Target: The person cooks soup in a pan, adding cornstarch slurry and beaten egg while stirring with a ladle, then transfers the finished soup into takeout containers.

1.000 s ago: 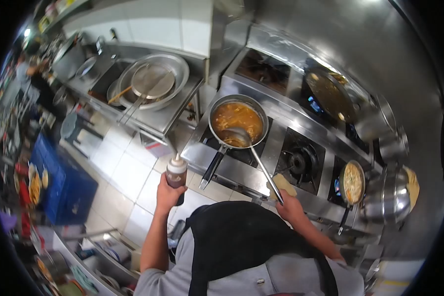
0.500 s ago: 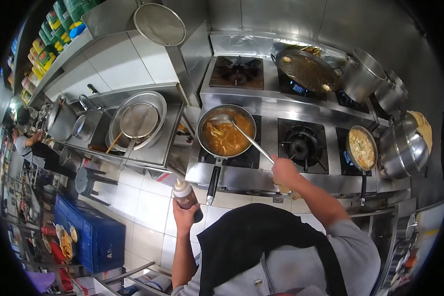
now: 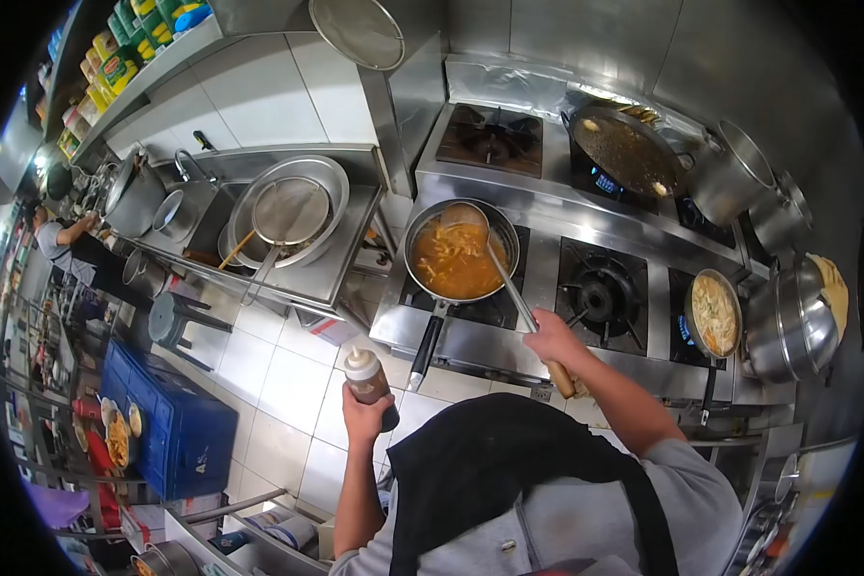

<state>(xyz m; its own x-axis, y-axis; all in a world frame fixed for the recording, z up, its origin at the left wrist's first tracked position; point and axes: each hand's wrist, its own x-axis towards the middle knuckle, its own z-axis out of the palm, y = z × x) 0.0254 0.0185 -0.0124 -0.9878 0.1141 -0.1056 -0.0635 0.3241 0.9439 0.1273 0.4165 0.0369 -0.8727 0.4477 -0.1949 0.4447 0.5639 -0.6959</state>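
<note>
My left hand [image 3: 365,417] is wrapped round a squeeze bottle [image 3: 367,376] of brown sauce, held upright over the floor in front of the stove with its nozzle up. In my right hand [image 3: 553,338] is a long metal ladle [image 3: 512,285] with a wooden handle end. The ladle's bowl is at the far side of a frying pan [image 3: 408,259] with orange-red sauce and pale strips [image 3: 451,264] in it. The pan sits on the front left burner, and its black handle points towards me, touched by neither hand.
A pan of pale noodle-like food [image 3: 713,312] stands over a blue flame at right. Behind, a wok of dark oil [image 3: 629,154] heats beside tall pots [image 3: 730,178]. Left are a sink counter [image 3: 307,285] with a strainer [image 3: 291,209], and a blue crate [image 3: 168,422]. Another person works far left.
The ladle's bowl has moved to the far side of the pan, and its wooden handle end now shows below my right hand. The whole view has shifted slightly. My left hand still holds the bottle.
</note>
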